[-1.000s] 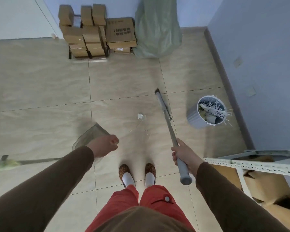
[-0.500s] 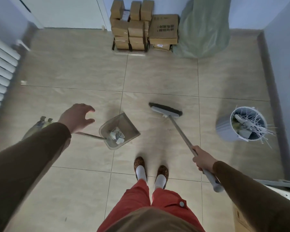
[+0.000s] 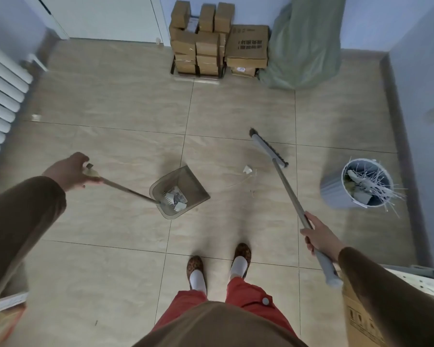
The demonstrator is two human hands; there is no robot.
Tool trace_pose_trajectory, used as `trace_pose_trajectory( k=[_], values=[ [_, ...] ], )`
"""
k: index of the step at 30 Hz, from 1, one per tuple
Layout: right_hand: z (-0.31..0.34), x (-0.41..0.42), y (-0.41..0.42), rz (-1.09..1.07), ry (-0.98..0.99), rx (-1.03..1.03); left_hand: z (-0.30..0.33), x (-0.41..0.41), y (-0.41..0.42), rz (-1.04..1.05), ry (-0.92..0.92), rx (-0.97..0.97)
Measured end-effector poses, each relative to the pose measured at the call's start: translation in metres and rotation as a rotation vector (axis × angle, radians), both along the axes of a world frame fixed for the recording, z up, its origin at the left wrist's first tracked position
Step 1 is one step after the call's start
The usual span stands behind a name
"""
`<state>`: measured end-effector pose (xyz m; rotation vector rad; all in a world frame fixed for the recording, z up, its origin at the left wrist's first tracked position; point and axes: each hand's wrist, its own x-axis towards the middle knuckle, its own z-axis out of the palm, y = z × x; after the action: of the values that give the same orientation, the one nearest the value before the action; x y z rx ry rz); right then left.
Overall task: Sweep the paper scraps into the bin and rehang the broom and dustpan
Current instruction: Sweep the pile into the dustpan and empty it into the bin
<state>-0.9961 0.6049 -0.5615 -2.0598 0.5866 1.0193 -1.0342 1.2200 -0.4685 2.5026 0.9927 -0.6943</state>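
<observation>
A translucent grey dustpan rests on the tiled floor ahead of my feet, with several paper scraps inside it. My left hand grips the top of its long handle. My right hand holds the broom handle; the broom head is on the floor to the right of the pan. A white paper scrap and thin strips lie between pan and broom head. The grey bin with a white liner stands at the right, full of white strips.
Stacked cardboard boxes and a green sack stand against the far wall. A white radiator lines the left wall, with a small scrap near it. A carton and white metal shelf sit at my lower right.
My left hand, open half a second ago, has closed on the dustpan handle. The broom head has swung right, away from the pan, and a paper scrap shows on the floor between them.
</observation>
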Motion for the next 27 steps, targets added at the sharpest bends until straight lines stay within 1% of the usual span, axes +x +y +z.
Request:
trace_pose_trajectory(
  k=[4,6,9,12,14,18,22,24,27],
  values=[
    [-0.004,-0.015,0.024,-0.071,0.008,0.006,0.005,-0.012,-0.005,0.083,-0.055,-0.227],
    [-0.003,-0.023,0.035,-0.107,0.005,-0.001,0.008,-0.014,-0.015,0.083,-0.11,-0.266],
    [0.005,-0.026,0.051,-0.165,-0.014,0.008,0.015,-0.008,-0.041,-0.076,-0.157,-0.238],
    [0.006,-0.013,0.062,-0.22,-0.023,0.014,0.02,0.004,-0.069,-0.281,-0.172,-0.139],
    [-0.003,0.004,0.067,-0.23,-0.016,-0.01,0.019,0.015,-0.086,-0.372,-0.167,-0.087],
    [-0.035,0.024,0.091,-0.204,0.044,-0.038,0.01,0.049,-0.125,-0.407,-0.167,-0.077],
    [-0.048,-0.011,0.131,-0.11,0.151,-0.044,0.002,0.078,-0.161,-0.438,-0.166,-0.062],
    [-0.033,-0.039,0.138,-0.07,0.197,0.004,0.002,0.088,-0.172,-0.45,-0.155,-0.063],
    [0.008,-0.064,0.123,-0.08,0.254,0.101,0.005,0.092,-0.178,-0.439,-0.132,-0.083]
  ],
)
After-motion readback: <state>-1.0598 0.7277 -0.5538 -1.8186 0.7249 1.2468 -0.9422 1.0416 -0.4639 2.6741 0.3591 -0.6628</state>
